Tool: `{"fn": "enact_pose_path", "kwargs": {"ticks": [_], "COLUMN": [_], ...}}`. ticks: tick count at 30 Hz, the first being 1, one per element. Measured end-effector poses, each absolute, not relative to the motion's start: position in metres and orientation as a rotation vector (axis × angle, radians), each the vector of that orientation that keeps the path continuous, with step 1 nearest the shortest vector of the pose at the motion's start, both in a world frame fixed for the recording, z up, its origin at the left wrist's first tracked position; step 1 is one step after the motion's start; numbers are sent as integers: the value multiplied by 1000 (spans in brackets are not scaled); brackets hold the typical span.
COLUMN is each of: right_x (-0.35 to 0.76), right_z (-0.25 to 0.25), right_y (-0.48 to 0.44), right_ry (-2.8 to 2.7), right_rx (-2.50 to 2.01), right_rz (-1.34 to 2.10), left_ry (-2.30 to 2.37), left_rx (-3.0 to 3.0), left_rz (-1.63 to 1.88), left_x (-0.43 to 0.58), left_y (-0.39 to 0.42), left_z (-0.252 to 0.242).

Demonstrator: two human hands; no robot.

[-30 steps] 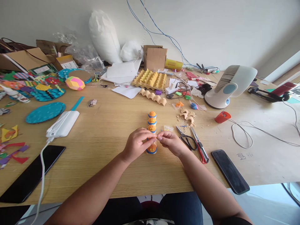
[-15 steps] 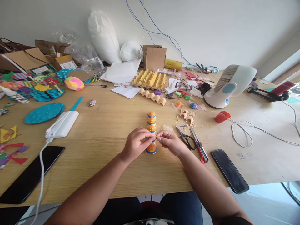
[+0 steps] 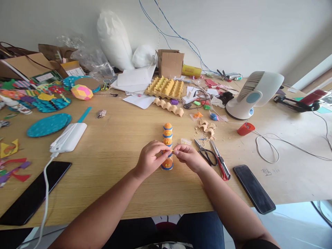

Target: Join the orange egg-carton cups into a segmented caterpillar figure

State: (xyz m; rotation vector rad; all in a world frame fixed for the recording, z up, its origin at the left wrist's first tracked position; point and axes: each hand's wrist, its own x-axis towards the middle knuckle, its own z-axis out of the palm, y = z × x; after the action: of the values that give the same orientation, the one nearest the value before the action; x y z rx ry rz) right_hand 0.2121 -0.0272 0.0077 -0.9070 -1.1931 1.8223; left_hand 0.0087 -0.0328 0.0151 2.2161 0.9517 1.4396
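Observation:
A thin yellow strand (image 3: pixel 172 150) stretches between the fingertips of my two hands. My left hand (image 3: pixel 153 156) pinches its left end, and my right hand (image 3: pixel 187 155) pinches the other. Right below them stands a row of egg-carton cups (image 3: pixel 168 164), orange on top with blue bands and small yellow face-like details. One cup of the row is mostly hidden behind my fingers. Just beyond my right hand lies a small clear bag (image 3: pixel 186 141) with pale bits in it. What the strand is made of is too small to tell.
Black-handled scissors (image 3: pixel 207 154) and a red utility knife (image 3: pixel 220 160) lie right of my right hand, near a phone (image 3: pixel 254 188). Carton scraps (image 3: pixel 206 128) and a white fan (image 3: pixel 255 95) stand farther back. At left are a power bank (image 3: pixel 68 136) and a black tablet-like slab (image 3: pixel 33 193).
Both hands stay nearly in place over the row, still pinching the yellow strand, which looks slightly thinner or more drawn out. Nothing else has visibly moved.

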Motion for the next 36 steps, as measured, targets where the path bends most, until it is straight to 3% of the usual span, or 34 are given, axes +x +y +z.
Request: {"fn": "enact_pose_path", "kwargs": {"ticks": [36], "right_x": [211], "right_z": [13], "right_y": [-29], "right_ry": [-1239], "right_rx": [-964], "right_rz": [1775], "left_ry": [987], "left_rx": [2260], "left_rz": [1392], "left_x": [10], "left_y": [-33], "left_z": [18]}}
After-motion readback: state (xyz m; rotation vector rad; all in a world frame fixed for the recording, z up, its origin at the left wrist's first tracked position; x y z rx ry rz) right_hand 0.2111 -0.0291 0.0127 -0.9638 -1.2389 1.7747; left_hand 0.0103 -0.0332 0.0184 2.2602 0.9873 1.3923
